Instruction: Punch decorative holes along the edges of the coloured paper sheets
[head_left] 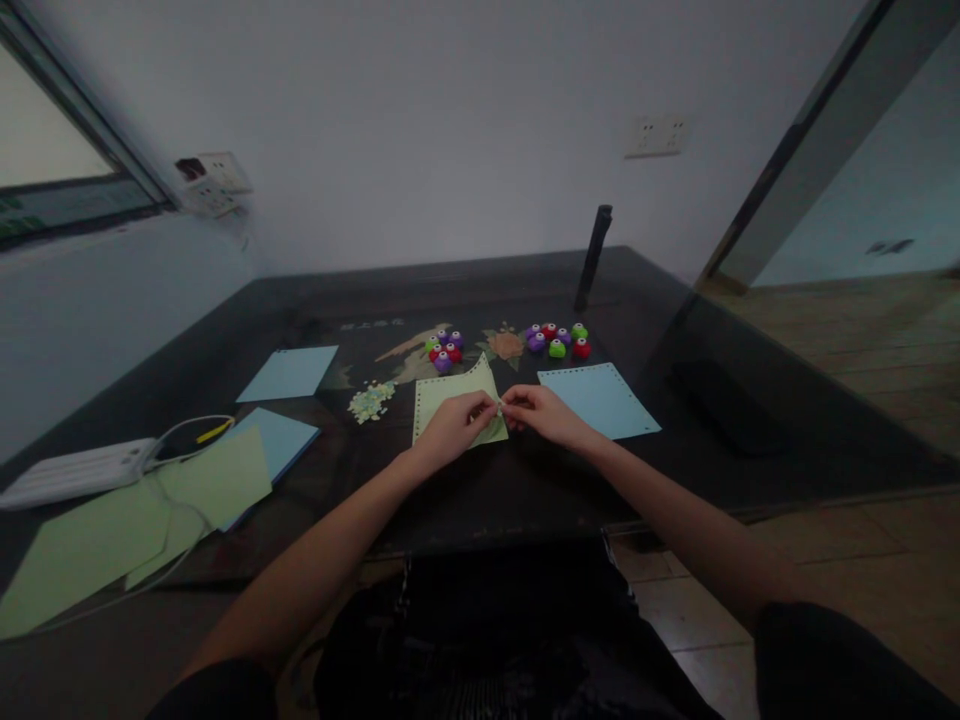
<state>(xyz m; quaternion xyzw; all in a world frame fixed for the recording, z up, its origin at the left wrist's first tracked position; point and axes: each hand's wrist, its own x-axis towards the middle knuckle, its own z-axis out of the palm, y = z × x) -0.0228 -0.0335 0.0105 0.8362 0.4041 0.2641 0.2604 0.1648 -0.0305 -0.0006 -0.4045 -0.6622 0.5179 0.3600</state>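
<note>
A pale green sheet of paper [442, 398] with small notches or holes along its edges lies in front of me, its upper right corner bent up. My left hand [459, 420] pinches the sheet's right edge. Opposite it, my right hand [541, 412] pinches at the same edge, fingertips almost meeting the left ones. Whatever small bit sits between the fingertips is too small to make out. Just right of my right hand lies a light blue sheet [600, 398] with a similar row of marks along its top. A heap of small paper scraps [371, 401] lies to the left.
Two clusters of small coloured punches or toys with eye-like tops, one left [444, 352] and one right [557, 340], stand behind the sheets. Further left are blue paper [291, 373], green paper [97, 535] and a white power strip [79, 472]. A black upright object [593, 258] stands at the back.
</note>
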